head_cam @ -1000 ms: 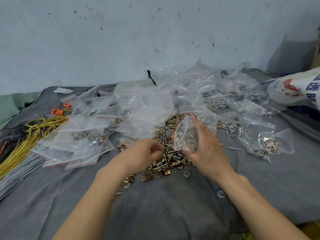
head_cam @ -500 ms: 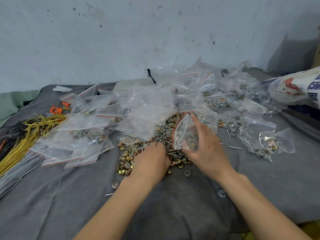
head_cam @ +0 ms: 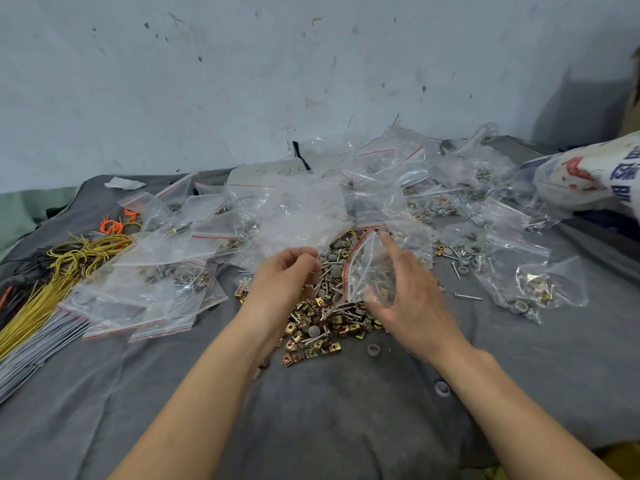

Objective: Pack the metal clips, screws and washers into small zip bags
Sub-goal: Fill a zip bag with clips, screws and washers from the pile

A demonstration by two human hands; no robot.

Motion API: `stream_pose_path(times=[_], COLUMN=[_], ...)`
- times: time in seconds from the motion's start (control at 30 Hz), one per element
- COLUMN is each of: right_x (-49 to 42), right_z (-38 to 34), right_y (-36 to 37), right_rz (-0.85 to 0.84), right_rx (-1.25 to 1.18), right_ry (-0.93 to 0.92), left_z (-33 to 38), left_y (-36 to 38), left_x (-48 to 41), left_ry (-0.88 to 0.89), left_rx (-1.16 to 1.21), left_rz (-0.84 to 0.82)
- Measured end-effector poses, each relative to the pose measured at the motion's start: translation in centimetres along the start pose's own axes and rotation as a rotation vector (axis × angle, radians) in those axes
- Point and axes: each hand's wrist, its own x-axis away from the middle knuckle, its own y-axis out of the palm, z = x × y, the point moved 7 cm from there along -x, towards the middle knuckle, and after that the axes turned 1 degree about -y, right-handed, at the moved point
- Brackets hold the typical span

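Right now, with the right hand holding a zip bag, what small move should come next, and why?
Probably bring the left hand across to the zip bag and drop in whatever its curled fingers may hold. The right hand holds the bag's red-edged mouth toward it, above the pile of clips and screws.

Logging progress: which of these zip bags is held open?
The zip bag in the right hand, raised over the loose hardware pile with its red-edged mouth gaping; the rest lie on the cloth.
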Motion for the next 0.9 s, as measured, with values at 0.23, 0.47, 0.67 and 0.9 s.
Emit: stream_pose_path(times=[0.23,0.47,0.67,0.9], right_x=[-0.1,-0.2,-0.3,-0.1], right_z=[0.2,0.3,0.3,0.5], right_y=[-0.1,0.1,0.1,-0.3], right_rz=[0.01,0.0,0.01,0.03], right_rx=[0.017,0.013,0.0,0.004], right_ry=[0.007,0.018,0.017,0.012], left_z=[-0.2,-2.0,-4.6,-1.9], left_y=[1.1,5.3,7.5,4.0], left_x=[1.1,4.7,4.4,3.2], left_ry=[0.195,0.624,0.827,0.563], left_rx=[-0.811,-1.273,-1.637,-1.162], left_rz=[-0.206,-0.581,-0.474,-0.43])
